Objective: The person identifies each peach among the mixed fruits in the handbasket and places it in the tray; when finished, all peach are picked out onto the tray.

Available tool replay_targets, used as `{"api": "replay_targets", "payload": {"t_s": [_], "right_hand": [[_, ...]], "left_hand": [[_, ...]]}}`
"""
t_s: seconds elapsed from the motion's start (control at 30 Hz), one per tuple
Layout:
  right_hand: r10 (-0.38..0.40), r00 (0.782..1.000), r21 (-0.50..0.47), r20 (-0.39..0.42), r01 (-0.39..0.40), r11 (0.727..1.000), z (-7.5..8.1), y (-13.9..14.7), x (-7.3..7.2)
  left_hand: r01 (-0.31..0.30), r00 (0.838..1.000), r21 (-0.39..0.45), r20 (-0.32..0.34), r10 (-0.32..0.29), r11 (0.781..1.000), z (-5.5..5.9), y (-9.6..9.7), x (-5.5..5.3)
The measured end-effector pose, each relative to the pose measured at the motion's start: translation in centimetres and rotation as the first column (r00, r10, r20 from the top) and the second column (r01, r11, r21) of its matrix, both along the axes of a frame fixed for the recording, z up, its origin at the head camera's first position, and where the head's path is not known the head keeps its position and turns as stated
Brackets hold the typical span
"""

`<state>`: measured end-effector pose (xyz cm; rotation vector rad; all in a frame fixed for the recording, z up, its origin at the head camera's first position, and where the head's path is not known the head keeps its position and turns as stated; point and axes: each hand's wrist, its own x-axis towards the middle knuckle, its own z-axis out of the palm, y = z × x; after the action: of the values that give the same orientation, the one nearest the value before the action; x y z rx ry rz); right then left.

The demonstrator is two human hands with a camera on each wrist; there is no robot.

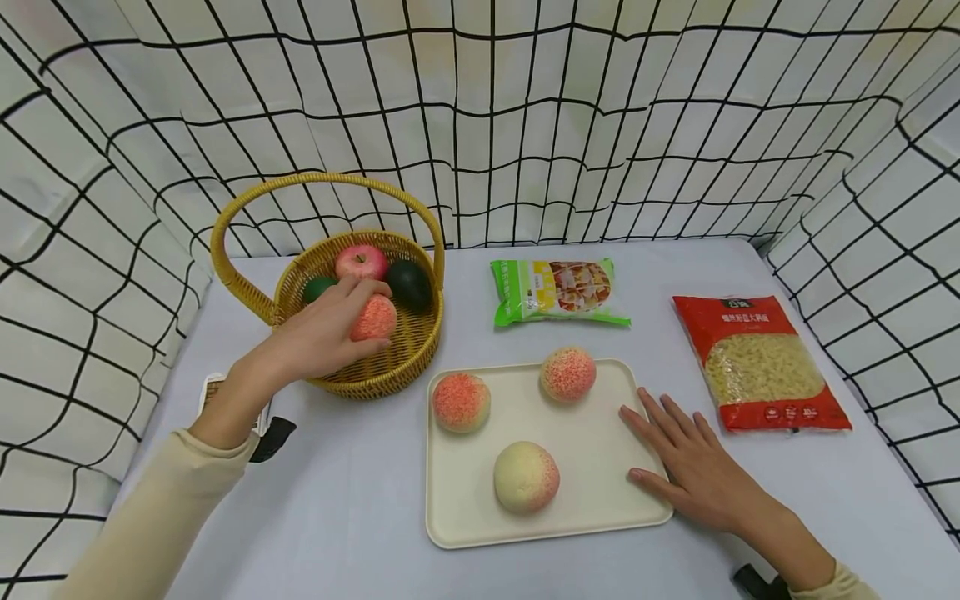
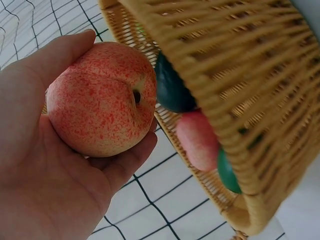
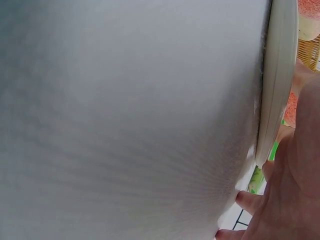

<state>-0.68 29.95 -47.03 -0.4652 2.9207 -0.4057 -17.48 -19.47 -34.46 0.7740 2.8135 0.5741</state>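
Observation:
My left hand point(image 1: 333, 327) grips a speckled red peach point(image 2: 102, 100) over the near part of the yellow wicker basket point(image 1: 382, 385), thumb on one side and fingers on the other. Inside the basket sit a pink apple point(image 1: 362, 262), a dark green avocado point(image 1: 409, 285) and a green item point(image 1: 318, 288) partly hidden by the hand. On the cream tray point(image 1: 600, 500) lie three more peaches: one at the left point(image 1: 461, 403), one at the back point(image 1: 568, 374), and a paler one at the front point(image 1: 527, 477). My right hand point(image 1: 690, 467) lies spread at the tray's right edge, thumb and index finger over its rim.
A green snack packet point(image 1: 558, 291) lies behind the tray. To the right is a red bag of pasta point(image 1: 761, 363). The basket's tall handle point(image 1: 330, 178) arches over its opening. Black-grid netting over white walls point(image 1: 525, 125) encloses the white table point(image 1: 337, 500).

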Motion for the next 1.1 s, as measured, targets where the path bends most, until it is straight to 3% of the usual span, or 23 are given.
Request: {"api": "replay_targets", "payload": {"t_s": [0.23, 0.53, 0.9, 1.1], "right_hand": [[0.002, 1.0, 0.0, 0.002, -0.002, 1.0, 0.0, 0.0, 0.0], [0.004, 1.0, -0.001, -0.002, -0.004, 1.0, 0.1, 0.0, 0.0], [-0.001, 1.0, -0.005, 0.004, 0.001, 1.0, 0.1, 0.0, 0.0], [-0.001, 1.0, -0.005, 0.008, 0.001, 1.0, 0.0, 0.0, -0.1]], "left_hand": [[0.003, 1.0, -0.003, 0.0, -0.003, 1.0, 0.4, 1.1, 0.6], [0.031, 0.997, -0.056, -0.071, -0.035, 0.998, 1.4, 3.0, 2.0], [0.129, 0.975, -0.029, -0.179, -0.132, 0.991, 2.4, 5.1, 3.8], [0.172, 0.967, -0.013, -0.187, -0.172, 0.985, 2.7, 6.4, 4.5]]}}
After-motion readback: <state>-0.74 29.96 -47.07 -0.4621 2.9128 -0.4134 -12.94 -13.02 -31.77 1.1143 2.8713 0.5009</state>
